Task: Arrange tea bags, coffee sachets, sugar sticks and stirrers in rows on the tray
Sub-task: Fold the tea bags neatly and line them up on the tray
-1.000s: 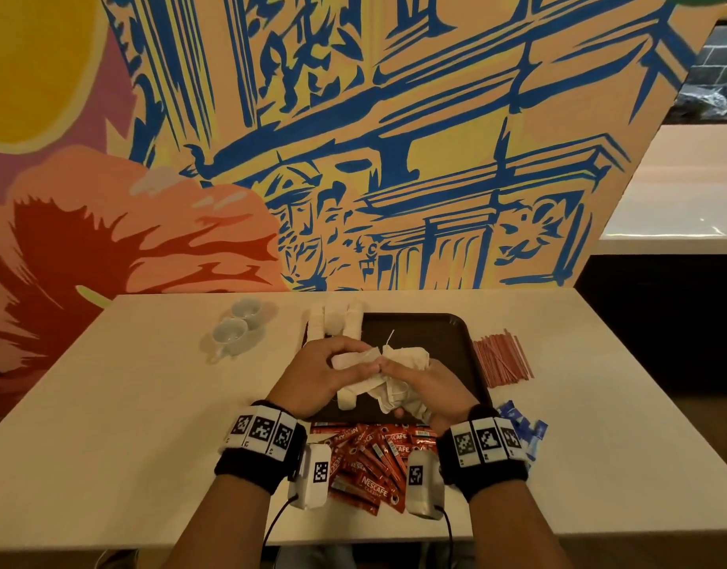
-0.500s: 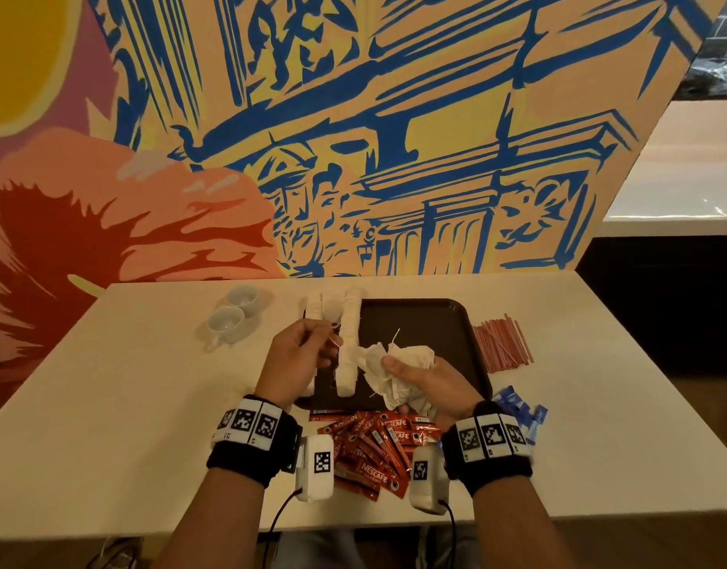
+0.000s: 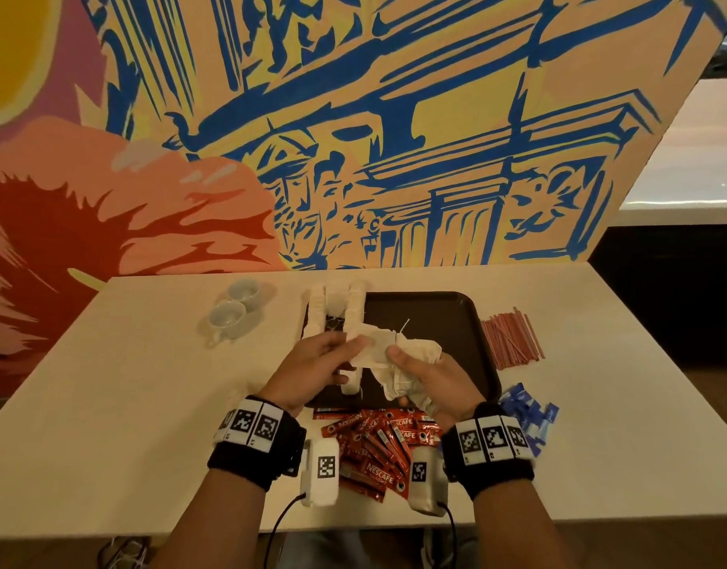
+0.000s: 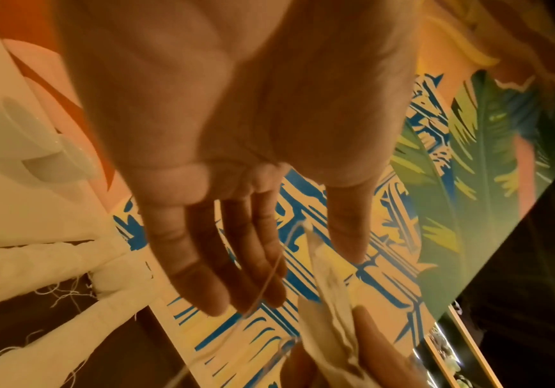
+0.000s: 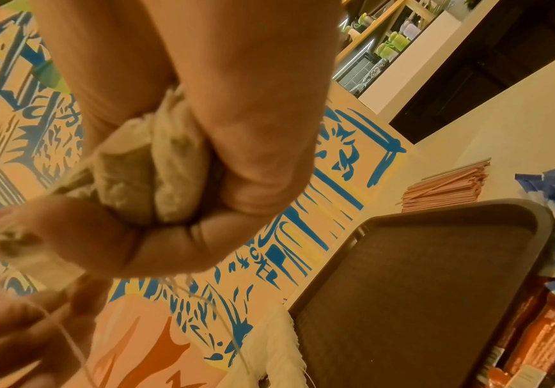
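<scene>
At the cream desk (image 3: 107, 404) under a blue-and-orange mural (image 3: 394, 137), my right hand (image 3: 431, 379) clutches crumpled white tea bags (image 3: 411, 355); left hand (image 3: 312, 363) fingers extended, touching one. Red sachets (image 3: 378, 449) read "NESCAFE".

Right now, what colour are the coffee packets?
Red coffee sachets, clearest in the head view.

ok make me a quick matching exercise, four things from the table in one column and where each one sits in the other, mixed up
Things:
1. stirrers
2. coffee sachets
3. cups
4. sugar sticks

Places:
A. on the table left of the tray
B. in a heap at the near edge of the tray, between the wrists
C. on the table by the tray's near right corner
D. in a pile along the tray's right side

Pairs: 1-D, 2-B, 3-A, 4-C
</scene>
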A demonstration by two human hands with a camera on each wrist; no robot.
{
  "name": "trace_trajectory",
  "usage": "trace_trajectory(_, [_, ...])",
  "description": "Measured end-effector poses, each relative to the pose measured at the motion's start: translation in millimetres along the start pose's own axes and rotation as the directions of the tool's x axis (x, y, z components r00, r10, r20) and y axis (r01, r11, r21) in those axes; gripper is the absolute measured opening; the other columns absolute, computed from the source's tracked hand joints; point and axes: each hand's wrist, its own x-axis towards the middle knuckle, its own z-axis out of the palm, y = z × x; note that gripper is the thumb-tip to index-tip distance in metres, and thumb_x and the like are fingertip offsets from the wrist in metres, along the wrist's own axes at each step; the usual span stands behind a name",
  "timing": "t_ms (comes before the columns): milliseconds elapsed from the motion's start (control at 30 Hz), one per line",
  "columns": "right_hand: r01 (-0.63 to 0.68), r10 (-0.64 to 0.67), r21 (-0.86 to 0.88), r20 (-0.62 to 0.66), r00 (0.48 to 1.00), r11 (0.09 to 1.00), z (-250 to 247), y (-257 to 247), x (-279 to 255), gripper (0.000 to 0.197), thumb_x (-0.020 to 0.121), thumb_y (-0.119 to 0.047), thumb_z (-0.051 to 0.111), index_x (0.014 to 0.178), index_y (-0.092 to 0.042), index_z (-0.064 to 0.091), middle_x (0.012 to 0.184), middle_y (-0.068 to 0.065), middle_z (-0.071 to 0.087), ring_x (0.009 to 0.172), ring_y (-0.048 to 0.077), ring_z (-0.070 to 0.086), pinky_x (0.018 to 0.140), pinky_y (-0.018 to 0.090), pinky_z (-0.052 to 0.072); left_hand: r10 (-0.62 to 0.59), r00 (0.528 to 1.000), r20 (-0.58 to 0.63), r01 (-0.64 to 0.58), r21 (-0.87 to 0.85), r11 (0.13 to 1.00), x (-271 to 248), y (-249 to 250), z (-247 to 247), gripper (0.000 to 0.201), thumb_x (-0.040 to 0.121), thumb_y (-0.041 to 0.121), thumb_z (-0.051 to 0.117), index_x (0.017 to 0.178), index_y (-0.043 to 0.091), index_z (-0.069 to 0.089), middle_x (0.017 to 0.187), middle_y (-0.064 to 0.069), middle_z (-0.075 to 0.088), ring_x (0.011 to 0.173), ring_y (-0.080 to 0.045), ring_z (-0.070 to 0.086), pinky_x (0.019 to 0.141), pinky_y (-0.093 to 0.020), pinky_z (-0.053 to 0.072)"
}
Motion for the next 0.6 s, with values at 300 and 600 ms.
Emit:
trace_trajectory(300, [-0.099,0.119,0.1,-0.218,0.969,0.99,-10.4,-5.8,20.0,0.037,0.086,-0.036,0.077,0.101,-0.002,0.072,0.087,0.017,0.073,0.067,0.024,0.064,0.058,0.032,0.052,0.159,0.987,0.035,-0.162,0.286,0.944,52.0,28.6,-27.4,0.02,0.092,0.024,0.072,0.109,0.013,0.073,0.098,-0.002,0.078,0.091,-0.021,0.073,0.083,-0.03,0.06])
trace_trajectory(600, [-0.122,0.196,0.248,-0.297,0.935,0.961,-26.5,-13.1,47.4,0.032,0.092,-0.027,0.072,0.112,-0.003,0.067,0.101,0.019,0.07,0.073,0.024,0.067,0.053,0.029,0.053,0.149,0.989,-0.022,-0.072,0.797,0.6,186.6,24.2,-85.4,0.028,0.093,0.027,0.067,0.112,0.007,0.069,0.105,-0.009,0.069,0.09,-0.026,0.061,0.079,-0.033,0.045])
